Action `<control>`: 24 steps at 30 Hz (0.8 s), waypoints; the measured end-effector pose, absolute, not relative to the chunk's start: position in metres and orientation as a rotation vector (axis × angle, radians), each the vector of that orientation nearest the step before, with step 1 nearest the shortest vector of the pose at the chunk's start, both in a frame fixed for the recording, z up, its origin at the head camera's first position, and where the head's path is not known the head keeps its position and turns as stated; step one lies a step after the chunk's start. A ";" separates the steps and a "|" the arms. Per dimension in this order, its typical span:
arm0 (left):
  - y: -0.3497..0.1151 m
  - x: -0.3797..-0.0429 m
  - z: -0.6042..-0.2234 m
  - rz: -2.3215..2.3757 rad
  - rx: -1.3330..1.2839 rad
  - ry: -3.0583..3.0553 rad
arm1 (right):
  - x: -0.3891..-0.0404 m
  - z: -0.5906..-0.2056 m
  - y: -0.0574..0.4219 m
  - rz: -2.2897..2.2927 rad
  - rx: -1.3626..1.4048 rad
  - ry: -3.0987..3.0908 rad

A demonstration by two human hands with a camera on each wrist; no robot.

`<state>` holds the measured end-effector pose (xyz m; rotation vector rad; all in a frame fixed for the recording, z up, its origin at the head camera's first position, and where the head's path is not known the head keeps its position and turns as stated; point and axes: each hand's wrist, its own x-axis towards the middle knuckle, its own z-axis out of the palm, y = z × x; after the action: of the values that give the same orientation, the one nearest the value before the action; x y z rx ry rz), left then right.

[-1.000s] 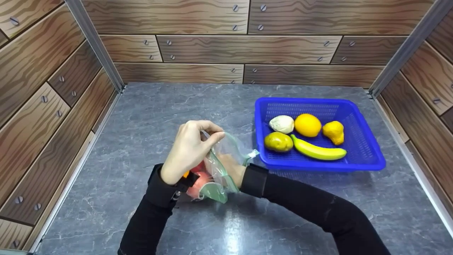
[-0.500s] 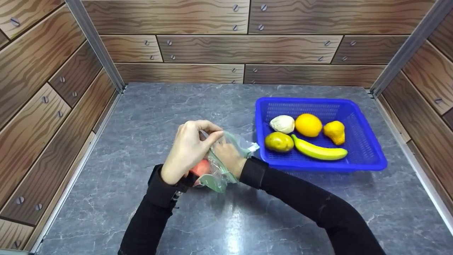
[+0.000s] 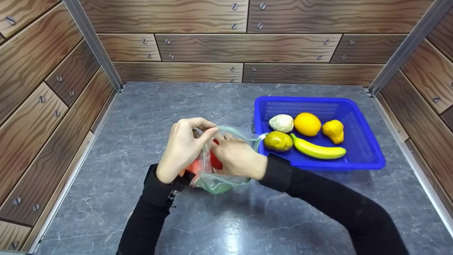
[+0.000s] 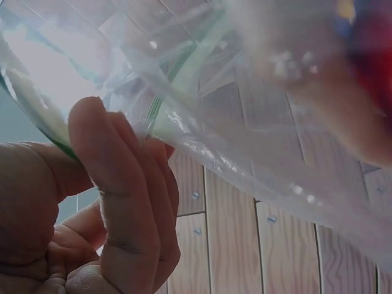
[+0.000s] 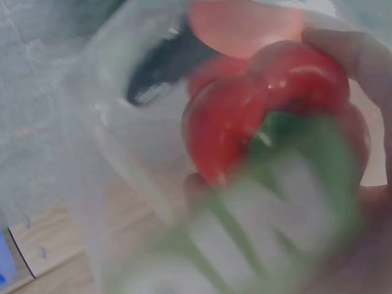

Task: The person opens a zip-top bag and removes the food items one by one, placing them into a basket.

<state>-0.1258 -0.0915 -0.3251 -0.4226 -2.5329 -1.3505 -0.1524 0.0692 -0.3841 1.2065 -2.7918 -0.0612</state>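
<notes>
My left hand (image 3: pixel 185 150) pinches the rim of a clear zip bag (image 3: pixel 217 187) with a green seal, thumb against fingers. In the left wrist view the rim passes between the thumb and fingers (image 4: pixel 125 190). My right hand (image 3: pixel 239 156) is in the bag's mouth, its fingers round a red bell pepper (image 5: pixel 226 125). Part of the pepper (image 3: pixel 216 162) shows between the hands in the head view. Behind it in the bag are a salmon-coloured rounded thing (image 5: pixel 245 27) and a dark elongated thing (image 5: pixel 168 61). The bag's printed green and white panel partly covers the pepper.
To the right stands a blue basket (image 3: pixel 368 148) holding a banana (image 3: pixel 318 148), an orange (image 3: pixel 307 124), a yellow pear-shaped fruit (image 3: pixel 333 131), an olive-green oval one (image 3: pixel 278 141) and a whitish round thing (image 3: pixel 281 123). The bag's white slider overlaps the basket's near-left rim.
My right hand has come up from deeper in the bag and shifted right, bringing the red pepper into view. The bag's mouth has spread wider. My left hand has barely moved.
</notes>
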 end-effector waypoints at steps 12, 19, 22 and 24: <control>-0.093 -0.124 -0.324 -1.388 -0.415 -2.548 | -0.122 -0.327 0.124 0.275 1.253 -2.774; -0.095 -0.123 -0.324 -1.367 -0.420 -2.547 | -0.109 -0.300 0.169 0.459 1.239 -2.809; -0.095 -0.123 -0.324 -1.356 -0.408 -2.550 | -0.109 -0.293 0.188 0.511 1.198 -2.827; -0.096 -0.124 -0.325 -1.360 -0.407 -2.548 | -0.112 -0.293 0.201 0.517 1.144 -2.839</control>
<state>-0.1236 -0.0958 -0.3246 -0.4066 -2.5481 -1.3596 -0.1124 0.2012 -0.2926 1.1443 -2.8389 0.5166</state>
